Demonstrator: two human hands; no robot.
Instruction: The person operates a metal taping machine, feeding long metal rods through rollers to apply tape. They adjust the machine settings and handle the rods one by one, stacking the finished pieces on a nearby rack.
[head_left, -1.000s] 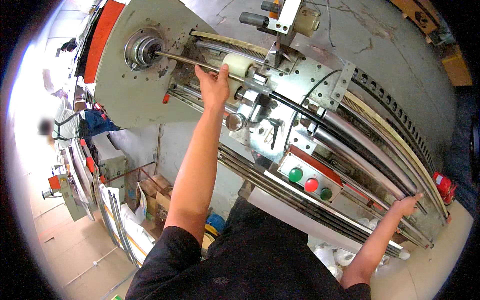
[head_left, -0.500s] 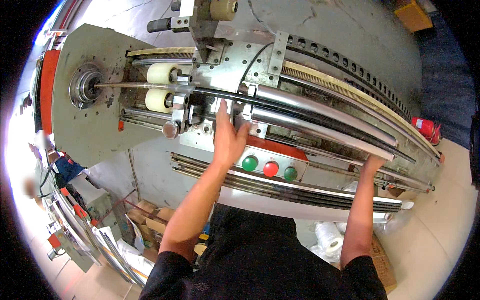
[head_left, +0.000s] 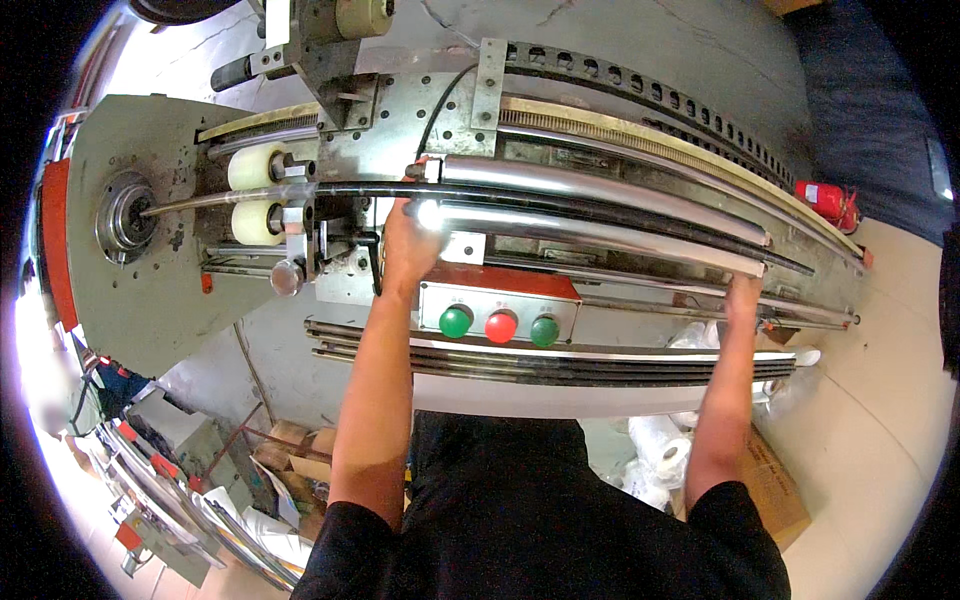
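From where I stand, the head view shows a person reaching over a long machine with both arms. The left hand (head_left: 408, 250) is at the near end of the lower polished roller (head_left: 600, 238), beside a bright glare; its fingers are partly hidden there, so I can't tell whether they pinch anything. The right hand (head_left: 742, 292) is up against the roller's far right end, its fingertips out of sight beneath it, and I can't tell how tightly they close. The roller lies lengthwise along the machine, below the long black rod (head_left: 600, 211) and the upper polished roller (head_left: 600, 190). To the left, the rod's bare metal part passes between two pale wheels (head_left: 256, 165) and meets a round chuck (head_left: 128, 217). Just below the left hand's side sits a control box (head_left: 478, 300) with green, red and green buttons.
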